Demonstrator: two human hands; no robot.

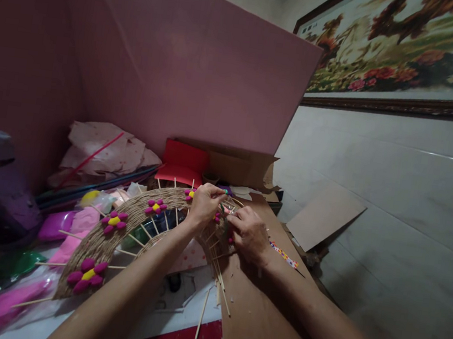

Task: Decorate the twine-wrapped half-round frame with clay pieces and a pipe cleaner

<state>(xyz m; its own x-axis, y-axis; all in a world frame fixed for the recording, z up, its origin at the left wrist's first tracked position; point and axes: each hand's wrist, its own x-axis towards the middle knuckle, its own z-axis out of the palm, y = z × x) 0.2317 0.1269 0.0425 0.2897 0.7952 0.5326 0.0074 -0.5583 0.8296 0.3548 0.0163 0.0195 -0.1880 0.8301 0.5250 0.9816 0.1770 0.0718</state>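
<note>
An arch-shaped woven twine piece point(89, 243) with thin wooden sticks through it curves across the table. Magenta flowers with yellow centres point(114, 222) sit along its band. Over the arch's right part, my left hand point(204, 204) is closed in a pinch on a small green piece point(226, 191). My right hand point(250, 233) is beside it, fingers bent and pressed together at the arch's right side; what they hold is hidden. A slim stick with a colourful pattern point(284, 254) shows by my right wrist; I cannot tell whether it is held.
Cardboard point(265, 319) lies under the right side, with loose wooden sticks point(202, 313) near its left edge. Bags of pink material point(17, 303) and a purple pack point(55, 225) are at left. Behind are a red packet point(183, 161) and folded cloth point(99, 147).
</note>
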